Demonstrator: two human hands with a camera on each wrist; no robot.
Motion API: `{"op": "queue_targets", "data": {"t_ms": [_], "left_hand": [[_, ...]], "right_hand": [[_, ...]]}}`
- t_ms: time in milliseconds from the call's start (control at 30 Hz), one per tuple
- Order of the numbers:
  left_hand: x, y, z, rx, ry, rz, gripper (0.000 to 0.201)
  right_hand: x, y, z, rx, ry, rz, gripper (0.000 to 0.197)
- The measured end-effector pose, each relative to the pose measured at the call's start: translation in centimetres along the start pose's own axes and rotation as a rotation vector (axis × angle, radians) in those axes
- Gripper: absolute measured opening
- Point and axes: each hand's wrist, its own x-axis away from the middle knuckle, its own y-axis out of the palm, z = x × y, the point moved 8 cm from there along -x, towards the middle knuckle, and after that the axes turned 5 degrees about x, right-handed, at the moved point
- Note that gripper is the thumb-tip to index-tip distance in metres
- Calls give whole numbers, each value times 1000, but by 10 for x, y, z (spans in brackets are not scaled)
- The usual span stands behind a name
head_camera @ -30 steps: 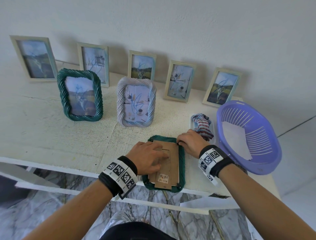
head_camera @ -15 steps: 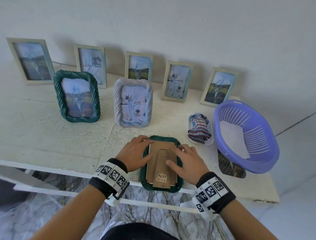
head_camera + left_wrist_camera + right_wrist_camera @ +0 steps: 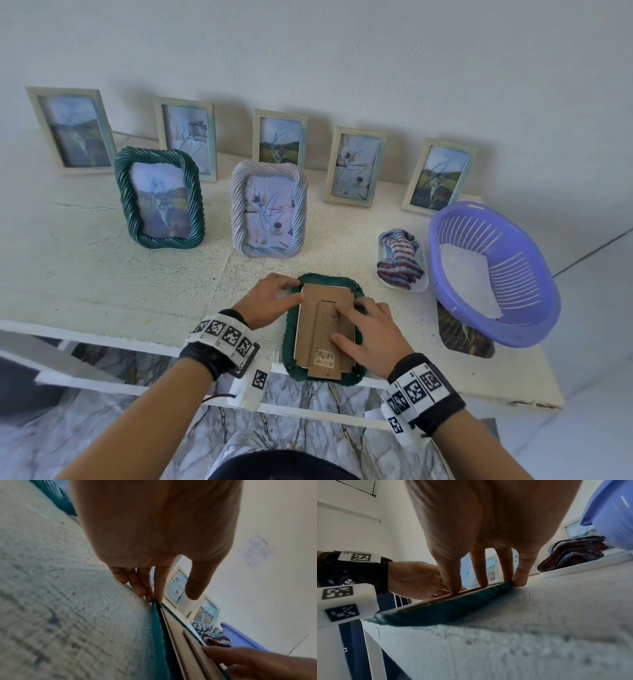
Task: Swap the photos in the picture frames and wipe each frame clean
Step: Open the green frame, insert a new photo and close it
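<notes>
A plain white wall (image 3: 342, 51) rises behind the rough white-painted worktop (image 3: 68, 274). Below the worktop's near edge lies a grey-veined marble floor (image 3: 102, 435).

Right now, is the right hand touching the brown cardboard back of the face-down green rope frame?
Touching. Head view: right hand fingers rest flat on the brown cardboard back.

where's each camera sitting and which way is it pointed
Head: worn high, looking forward and down at the table; both forearms, left hand and right hand show.
Left wrist: looks along the left hand's fingers at the face-down green frame.
Right wrist: low over the table, looks along the right hand's fingers.
All share the frame and the striped cloth.
</notes>
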Motion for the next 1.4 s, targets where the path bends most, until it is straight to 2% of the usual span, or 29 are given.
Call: {"op": "queue_targets", "data": {"t_ms": [100, 233, 333, 433, 633, 700, 800, 967, 1067, 1233, 1300, 1400], "left_hand": [[0, -1, 0, 60, -2, 6, 37], [2, 0, 2, 52, 5, 22, 57], [2, 2, 1, -14, 6, 45, 62], [3, 4, 2, -89, 13, 54, 76], [11, 6, 12, -282, 38, 35, 65], [14, 6, 13, -306, 61, 43, 54], [20, 6, 16, -229, 70, 122, 43], [31, -4, 9, -23, -20, 241, 48], [43, -23, 12, 92, -35, 335, 47], [71, -52, 55, 208, 77, 474, 39], [79, -47, 81, 308, 162, 430, 34], [78, -20, 108, 446, 276, 223, 30]], "right_hand": [[0, 1, 0, -3, 5, 0, 53], [0, 1, 0, 5, 4, 3, 54], [0, 2, 1, 6, 1, 5, 55], [0, 2, 1, 8, 0, 6, 57], [1, 1, -1, 15, 10, 6, 55], [2, 0, -2, 14, 11, 13, 55], [5, 0, -4, 3, 20, 28, 53], [9, -3, -13, -78, 20, 82, 47], [7, -1, -18, -184, 12, 73, 47], [12, -25, -31, -473, -2, 185, 39], [17, -38, -33, -733, 23, 214, 30], [28, -54, -29, -1064, 87, 256, 37]]}}
